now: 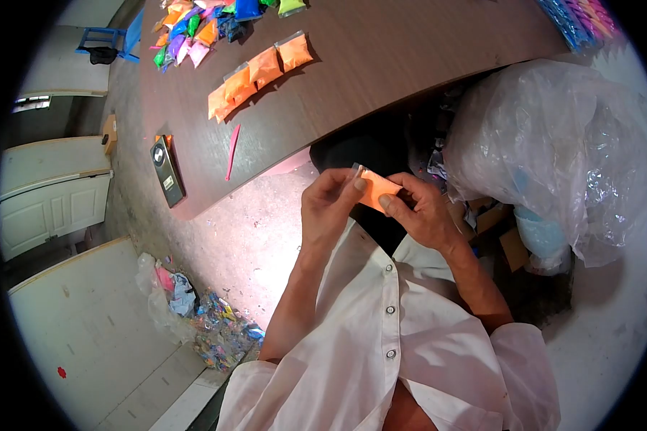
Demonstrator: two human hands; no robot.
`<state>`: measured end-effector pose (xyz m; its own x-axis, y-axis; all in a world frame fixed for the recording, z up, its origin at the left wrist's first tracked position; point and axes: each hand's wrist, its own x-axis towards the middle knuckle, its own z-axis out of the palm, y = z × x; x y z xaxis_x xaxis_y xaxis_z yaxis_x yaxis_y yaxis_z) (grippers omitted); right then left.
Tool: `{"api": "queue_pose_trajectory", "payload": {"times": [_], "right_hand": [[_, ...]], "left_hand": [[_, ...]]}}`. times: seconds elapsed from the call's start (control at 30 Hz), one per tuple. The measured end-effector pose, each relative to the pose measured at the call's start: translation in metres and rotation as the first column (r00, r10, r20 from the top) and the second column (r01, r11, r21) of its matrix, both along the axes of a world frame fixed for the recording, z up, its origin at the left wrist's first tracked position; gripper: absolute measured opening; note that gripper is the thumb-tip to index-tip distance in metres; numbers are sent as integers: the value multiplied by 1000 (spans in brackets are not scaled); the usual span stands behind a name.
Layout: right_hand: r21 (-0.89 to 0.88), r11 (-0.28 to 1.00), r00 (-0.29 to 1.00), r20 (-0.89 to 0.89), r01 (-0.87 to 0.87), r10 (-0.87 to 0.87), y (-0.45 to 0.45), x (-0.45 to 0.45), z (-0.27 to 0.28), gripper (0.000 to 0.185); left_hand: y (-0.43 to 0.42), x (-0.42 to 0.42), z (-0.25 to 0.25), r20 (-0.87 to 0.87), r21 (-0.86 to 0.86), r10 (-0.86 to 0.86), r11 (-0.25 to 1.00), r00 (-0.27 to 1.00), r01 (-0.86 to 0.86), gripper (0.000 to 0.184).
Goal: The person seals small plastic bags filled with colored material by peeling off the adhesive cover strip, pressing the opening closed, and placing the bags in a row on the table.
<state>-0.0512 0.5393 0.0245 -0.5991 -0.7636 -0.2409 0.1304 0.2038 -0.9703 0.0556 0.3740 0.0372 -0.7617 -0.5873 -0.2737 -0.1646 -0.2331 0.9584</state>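
Between my two hands, in front of my shirt and off the table's edge, is a small clear packet of orange material (377,189). My left hand (332,203) pinches its left end between thumb and fingers, near the clear plastic edge. At the other end, my right hand (420,210) grips it with the thumb on top. A row of several similar orange packets (264,67) lies on the brown table (366,65) beyond my hands. Closer to the corner is a thin pink stick (233,152).
A dark phone-like device (167,172) lies at the table's left edge. Many coloured packets (194,29) are heaped at the back. Large clear plastic bags (553,144) bulge on the right. Plastic scraps (223,330) cover the floor at lower left. Bundled glossy packs (579,21) sit far right.
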Motion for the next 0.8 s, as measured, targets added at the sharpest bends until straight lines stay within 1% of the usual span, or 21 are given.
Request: {"api": "queue_pose_trajectory", "payload": {"times": [0.07,0.1,0.17,0.2,0.27,0.3,0.33,0.37,0.4,0.47,0.5,0.57,0.7,0.77,0.8], "right_hand": [[-4,1000,1000,2,19,-19,0,1,-2,32],[-36,999,1000,-9,23,-23,0,1,-4,30],[-68,997,999,-19,27,-28,1,1,-4,28],[-59,998,1000,13,21,-20,0,1,-4,28],[-48,999,999,43,16,-14,-1,3,-2,28],[-72,996,998,35,51,-48,-4,5,1,28],[-96,992,996,27,85,-83,-6,6,2,28],[-97,992,996,27,84,-82,-6,6,1,28],[-100,992,996,49,81,-76,-5,4,-2,28],[-101,992,995,72,79,-72,-3,3,-3,28],[-100,991,995,50,86,-81,-3,3,-2,27],[-99,991,996,27,92,-90,-3,4,-2,26],[-85,990,994,26,112,-110,-4,8,-5,27],[-71,991,993,10,116,-116,-5,9,-6,26],[-88,988,992,-9,124,-125,-6,9,-7,26]], "left_hand": [[3,-3,6,23,47,-8,999,1000,7,25],[2,0,3,23,47,-8,999,1000,7,25],[-1,7,-8,78,69,-124,990,989,119,26],[-1,7,-6,78,70,-125,990,989,120,26],[0,6,-3,63,10,-113,994,992,113,25],[1,7,-3,62,11,-113,994,992,112,25],[2,7,-4,84,-26,-103,994,991,106,25],[2,7,-5,105,-64,-93,993,990,100,25],[2,7,-2,105,-64,-93,993,990,100,25],[3,5,4,175,-113,-108,985,979,129,24],[4,4,3,175,-113,-108,985,979,129,24],[5,5,0,80,-40,-127,991,989,130,24],[9,5,-11,38,0,-118,993,992,118,20],[7,6,-4,130,-179,-157,967,979,179,20],[8,5,0,130,-179,-158,967,979,180,20]]}}
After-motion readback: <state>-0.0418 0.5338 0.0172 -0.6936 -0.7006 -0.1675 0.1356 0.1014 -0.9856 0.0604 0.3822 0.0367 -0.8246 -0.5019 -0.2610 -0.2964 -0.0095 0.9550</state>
